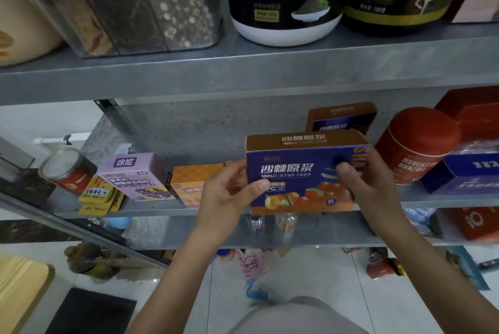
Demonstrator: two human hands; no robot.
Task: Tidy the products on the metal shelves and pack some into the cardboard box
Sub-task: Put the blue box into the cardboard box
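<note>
Blue box (297, 171) tight between fingers of left hand (226, 196) and right hand (367, 182); one twin box (341, 117) behind.

blue-and-orange box (299, 171) | upright, lengthwise | in front of middle metal shelf (189, 231)

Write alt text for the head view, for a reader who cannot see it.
Two hands hold a blue and orange box before a metal shelf, left hand at its left edge, right hand at its right. A matching box stands behind; a purple box and a red tin sit to either side.
</note>
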